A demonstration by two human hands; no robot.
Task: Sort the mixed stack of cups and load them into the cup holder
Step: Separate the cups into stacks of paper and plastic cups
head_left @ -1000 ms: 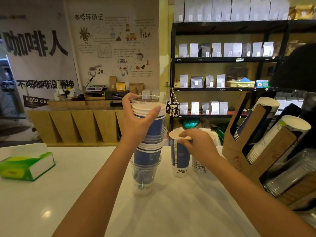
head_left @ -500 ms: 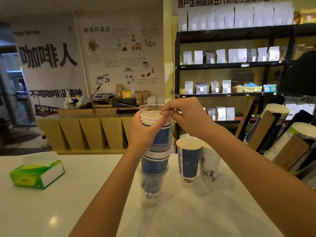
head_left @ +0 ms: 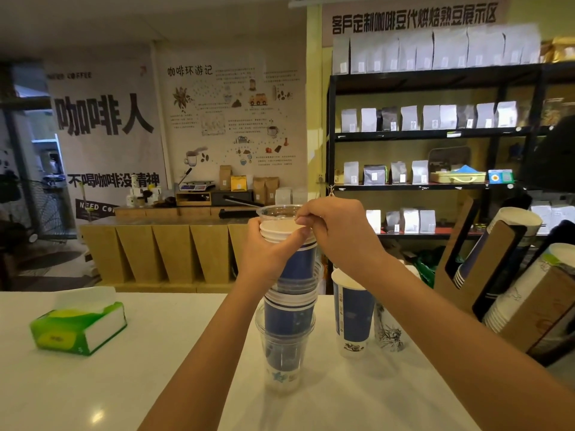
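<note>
A mixed stack of cups (head_left: 287, 315), blue paper ones and clear plastic ones, stands upright on the white counter (head_left: 155, 384). My left hand (head_left: 267, 253) grips the stack near its top, around the white rims. My right hand (head_left: 333, 231) pinches the rim of the clear plastic cup (head_left: 275, 211) on top. To the right of the stack stand a blue paper cup (head_left: 353, 318) and, behind it, a white printed cup (head_left: 387, 331). The brown cardboard cup holder (head_left: 485, 269) at the right edge has rows of cups lying in its slanted slots.
A green tissue box (head_left: 77, 325) lies on the counter at the left. Behind the counter are a wooden bar with a scale and paper bags, and a black shelf (head_left: 435, 135) filled with coffee bags.
My right hand left the blue cup on the counter and rose to the top of the stack, where it now pinches the clear cup's rim. The camera tilted up.
</note>
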